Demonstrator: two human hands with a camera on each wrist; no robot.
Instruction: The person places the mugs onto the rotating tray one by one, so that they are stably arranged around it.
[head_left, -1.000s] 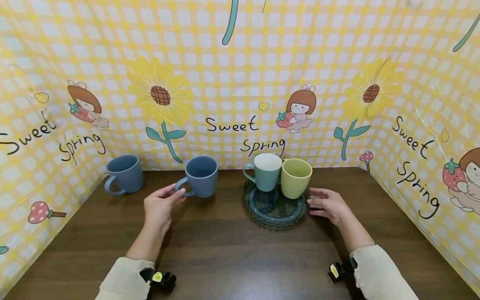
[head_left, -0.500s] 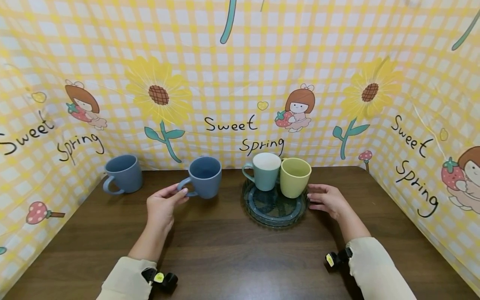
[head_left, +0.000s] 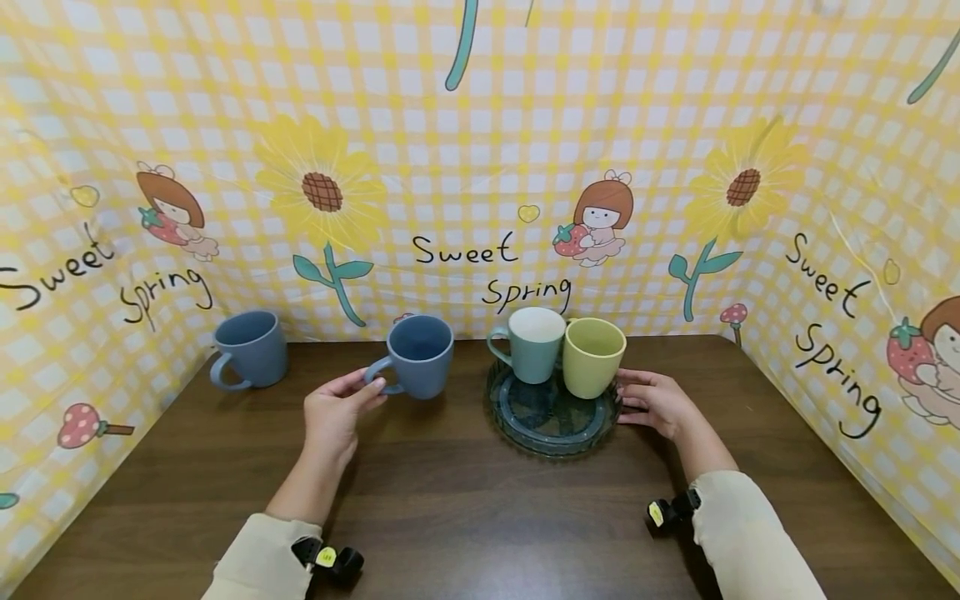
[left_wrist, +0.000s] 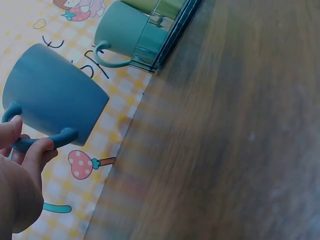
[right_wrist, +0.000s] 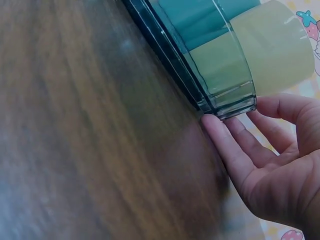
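At the far left, a blue ceramic-looking mug (head_left: 258, 354) stands upright on a dark brown wood-grain tabletop (head_left: 465, 525). Next, the person's left hand (head_left: 330, 421) reaches forward from a cream sleeve (head_left: 258, 558), a small black device (head_left: 347, 567) at its cuff. The left grip is narrow, thumb and fingers pinching the handle (left_wrist: 67, 137) of a second blue ceramic-looking mug (head_left: 423, 362), which is raised off the tabletop, between the first mug and a round, dark, see-through tray (head_left: 558, 450). Behind everything hangs a yellow-and-white checked cloth (head_left: 420, 150) printed with sunflowers and the words "Sweet Spring". Farther right, the tray sits on the tabletop; toward its back stand a teal mug (head_left: 534, 354) with a white interior and, just beside it, a yellow-green mug (head_left: 592, 367), both upright. At the right, the person's right hand (head_left: 660, 404) has a wide grip, its fingers extended and their tips touching the right side of the tray
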